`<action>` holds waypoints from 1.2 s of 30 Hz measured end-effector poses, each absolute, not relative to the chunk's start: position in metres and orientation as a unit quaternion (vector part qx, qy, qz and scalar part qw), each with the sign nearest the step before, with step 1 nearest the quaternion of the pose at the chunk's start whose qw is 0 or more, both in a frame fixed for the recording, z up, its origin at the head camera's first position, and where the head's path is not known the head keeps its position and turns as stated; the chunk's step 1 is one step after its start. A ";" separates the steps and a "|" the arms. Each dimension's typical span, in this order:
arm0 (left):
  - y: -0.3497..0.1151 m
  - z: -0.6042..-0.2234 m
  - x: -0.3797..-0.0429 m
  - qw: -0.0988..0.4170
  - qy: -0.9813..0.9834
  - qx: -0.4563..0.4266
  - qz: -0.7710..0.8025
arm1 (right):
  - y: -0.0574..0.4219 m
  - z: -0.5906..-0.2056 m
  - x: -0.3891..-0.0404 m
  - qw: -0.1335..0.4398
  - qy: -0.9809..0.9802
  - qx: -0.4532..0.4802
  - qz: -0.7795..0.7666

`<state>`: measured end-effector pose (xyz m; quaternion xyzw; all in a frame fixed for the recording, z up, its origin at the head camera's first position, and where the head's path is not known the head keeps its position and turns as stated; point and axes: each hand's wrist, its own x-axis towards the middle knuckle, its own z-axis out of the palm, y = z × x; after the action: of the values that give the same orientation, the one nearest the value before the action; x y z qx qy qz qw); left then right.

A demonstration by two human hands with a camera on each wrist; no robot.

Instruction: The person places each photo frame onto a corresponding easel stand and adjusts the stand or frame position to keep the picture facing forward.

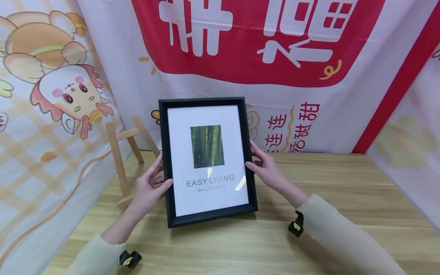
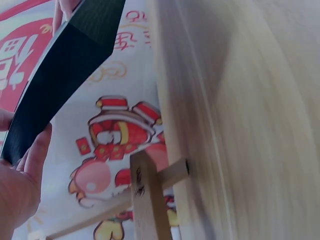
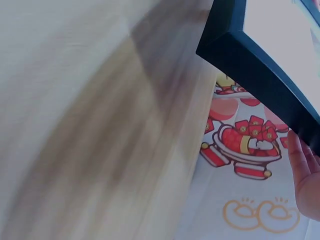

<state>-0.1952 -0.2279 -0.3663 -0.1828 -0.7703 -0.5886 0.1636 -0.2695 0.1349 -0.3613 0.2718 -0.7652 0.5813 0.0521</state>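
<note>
A black picture frame (image 1: pixel 252 183) is held upright, leaning slightly back, above the wooden table in the head view. Behind its glazing is a white sheet with a bamboo picture (image 1: pixel 207 147) and the words "EASY LIVING". My left hand (image 1: pixel 148 189) grips the left side, thumb on the front edge and fingers behind. On the opposite side my right hand (image 1: pixel 268 170) holds the edge the same way. The left wrist view has the frame's dark side (image 2: pixel 60 70) between thumb and fingers. In the right wrist view, fingers (image 3: pixel 298 160) touch the frame's side (image 3: pixel 270 80).
A wooden easel (image 1: pixel 118 164) stands at the left, partly hidden behind the frame. The wood-grain table (image 1: pixel 309 172) stretches to both sides. A printed cloth (image 1: pixel 130 76) hangs behind, and more printed cloth (image 1: pixel 20 152) covers the left side.
</note>
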 end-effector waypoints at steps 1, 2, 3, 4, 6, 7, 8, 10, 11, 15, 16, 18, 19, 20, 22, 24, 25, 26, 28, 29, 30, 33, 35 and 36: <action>-0.231 -0.365 -0.192 0.174 -0.771 -0.179 -0.586 | 0.130 -0.360 -0.272 0.044 -0.765 0.275 0.581; -0.234 -0.364 -0.189 0.185 -0.771 -0.177 -0.583 | 0.125 -0.358 -0.275 0.036 -0.764 0.279 0.580; -0.237 -0.363 -0.186 0.197 -0.775 -0.173 -0.576 | 0.120 -0.355 -0.278 0.029 -0.765 0.281 0.579; -0.240 -0.362 -0.183 0.207 -0.776 -0.170 -0.571 | 0.115 -0.353 -0.280 0.023 -0.766 0.282 0.577; -0.246 -0.359 -0.178 0.230 -0.780 -0.162 -0.559 | 0.103 -0.348 -0.286 0.015 -0.766 0.285 0.576; -0.249 -0.358 -0.176 0.242 -0.781 -0.157 -0.554 | 0.096 -0.345 -0.289 0.016 -0.767 0.289 0.573; -0.253 -0.357 -0.174 0.252 -0.782 -0.153 -0.548 | 0.089 -0.343 -0.291 0.020 -0.767 0.291 0.571; -0.260 -0.355 -0.171 0.274 -0.779 -0.144 -0.545 | 0.074 -0.337 -0.296 0.030 -0.768 0.300 0.565; -0.264 -0.354 -0.169 0.284 -0.776 -0.140 -0.545 | 0.067 -0.334 -0.298 0.038 -0.768 0.304 0.562; -0.280 -0.348 -0.164 0.326 -0.762 -0.131 -0.544 | 0.038 -0.323 -0.306 0.059 -0.762 0.326 0.556; -0.283 -0.347 -0.163 0.339 -0.761 -0.129 -0.538 | 0.030 -0.320 -0.308 0.060 -0.758 0.330 0.559; -0.290 -0.345 -0.163 0.367 -0.752 -0.127 -0.533 | 0.017 -0.315 -0.312 0.060 -0.745 0.339 0.571; -0.293 -0.343 -0.163 0.382 -0.748 -0.122 -0.529 | 0.010 -0.312 -0.314 0.059 -0.738 0.344 0.577; -0.295 -0.342 -0.163 0.394 -0.744 -0.114 -0.528 | 0.004 -0.309 -0.316 0.058 -0.732 0.345 0.585; -0.299 -0.340 -0.163 0.413 -0.737 -0.101 -0.525 | -0.007 -0.306 -0.319 0.055 -0.715 0.347 0.604; -0.304 -0.338 -0.164 0.423 -0.727 -0.090 -0.534 | -0.017 -0.303 -0.321 0.053 -0.702 0.349 0.618; -0.306 -0.337 -0.164 0.427 -0.728 -0.082 -0.531 | -0.022 -0.301 -0.322 0.053 -0.698 0.349 0.623; -0.308 -0.335 -0.165 0.431 -0.727 -0.078 -0.528 | -0.026 -0.300 -0.323 0.055 -0.694 0.349 0.628; -0.312 -0.333 -0.167 0.438 -0.729 -0.071 -0.521 | -0.034 -0.298 -0.325 0.064 -0.688 0.351 0.632; -0.314 -0.331 -0.167 0.441 -0.732 -0.066 -0.515 | -0.039 -0.297 -0.325 0.071 -0.688 0.352 0.631; -0.316 -0.330 -0.168 0.443 -0.734 -0.060 -0.511 | -0.042 -0.297 -0.326 0.077 -0.687 0.351 0.632; -0.321 -0.329 -0.170 0.448 -0.737 -0.045 -0.504 | -0.054 -0.297 -0.328 0.096 -0.692 0.344 0.627; -0.326 -0.330 -0.172 0.452 -0.732 -0.040 -0.509 | -0.061 -0.299 -0.328 0.104 -0.700 0.334 0.622; -0.328 -0.331 -0.173 0.456 -0.727 -0.040 -0.511 | -0.064 -0.300 -0.328 0.107 -0.704 0.329 0.620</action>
<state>-0.1732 -0.3283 -0.3309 -0.0398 -0.7273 -0.5113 0.4561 -0.3281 -0.0639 -0.2998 0.3295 -0.7037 0.6202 0.1072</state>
